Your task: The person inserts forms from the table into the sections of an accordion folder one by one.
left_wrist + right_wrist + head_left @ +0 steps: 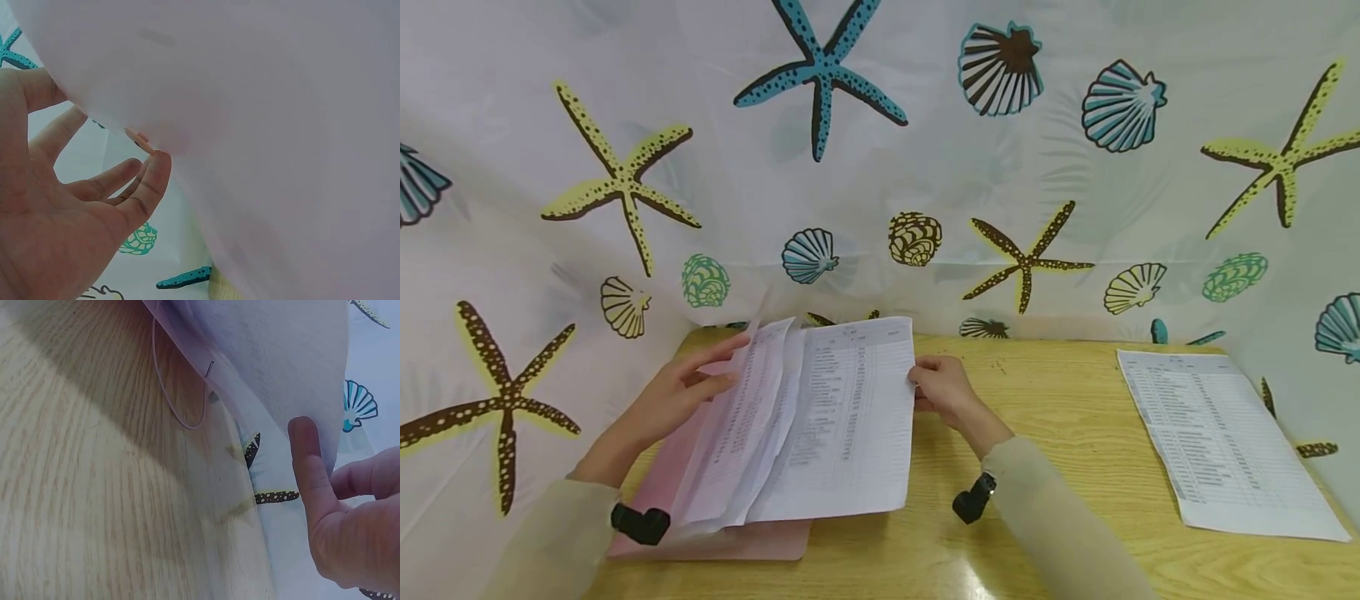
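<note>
– On the left half of the worktop (1022, 433), a bundle of printed sheets (850, 400) is held up over a pink folder (760, 542), with its right side sticking out past the folder's edge.

– Nice, and how's it being held?

– The right edge is pinched by the right hand (951, 392), fingers closed on the paper. With the left hand (681, 392), the fingers are spread and loosely bent, and a pale pinkish leaf (281, 125) is being touched along its edge.

– Which way is it pointed?

– Long axis runs near to far, top tipped a bit to the right, header at the far end. The left-hand pages are fanned and tilted up steeply, while the right one is shown flatter. A loose sheet (1225, 442) is laid on the right side of the worktop, its long axis slanted from far left to near right.

– Anything that can't be made out?

– Loads. The print is too small to be read, most of the folder is covered by the pages, and the left wrist view is mostly filled by that blurry leaf, with some fingertips hidden behind it. In the right wrist view, a thin cord (181, 427) is seen dangling, its upper end lost behind the paper.
</note>
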Available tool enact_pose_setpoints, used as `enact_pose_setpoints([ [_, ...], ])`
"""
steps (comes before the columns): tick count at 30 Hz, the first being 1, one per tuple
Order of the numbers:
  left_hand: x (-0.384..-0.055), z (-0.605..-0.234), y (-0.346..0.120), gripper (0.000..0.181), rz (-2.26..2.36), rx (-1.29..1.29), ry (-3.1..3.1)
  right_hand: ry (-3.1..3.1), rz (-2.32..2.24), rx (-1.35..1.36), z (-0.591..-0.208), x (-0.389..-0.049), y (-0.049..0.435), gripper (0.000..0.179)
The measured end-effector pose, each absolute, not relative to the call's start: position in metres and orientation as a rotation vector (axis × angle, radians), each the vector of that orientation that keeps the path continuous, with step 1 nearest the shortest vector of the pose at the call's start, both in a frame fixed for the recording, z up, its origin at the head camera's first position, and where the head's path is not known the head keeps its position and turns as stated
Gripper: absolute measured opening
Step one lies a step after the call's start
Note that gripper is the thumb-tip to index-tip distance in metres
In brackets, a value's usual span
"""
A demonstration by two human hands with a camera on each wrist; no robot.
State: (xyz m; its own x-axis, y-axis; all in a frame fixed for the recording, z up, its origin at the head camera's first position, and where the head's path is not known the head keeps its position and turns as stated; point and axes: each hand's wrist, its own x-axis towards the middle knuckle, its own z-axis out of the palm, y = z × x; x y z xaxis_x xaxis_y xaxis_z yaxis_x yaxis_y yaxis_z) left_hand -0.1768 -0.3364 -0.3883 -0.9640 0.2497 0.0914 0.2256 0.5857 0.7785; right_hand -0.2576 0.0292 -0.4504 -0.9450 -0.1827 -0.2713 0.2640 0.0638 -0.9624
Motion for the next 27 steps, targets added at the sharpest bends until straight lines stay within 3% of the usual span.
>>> enact_pose_setpoints([
  [16,-0.178,-0.389,-0.335,0.057,1.357,0.442,2.781,2.058,-1.812,-0.036,-0.453,-0.253,0.017,0.035],
  [27,-0.178,-0.389,-0.335,0.058,1.362,0.434,2.776,1.936,-1.633,-0.264,-0.449,-0.255,0.032,0.048],
])
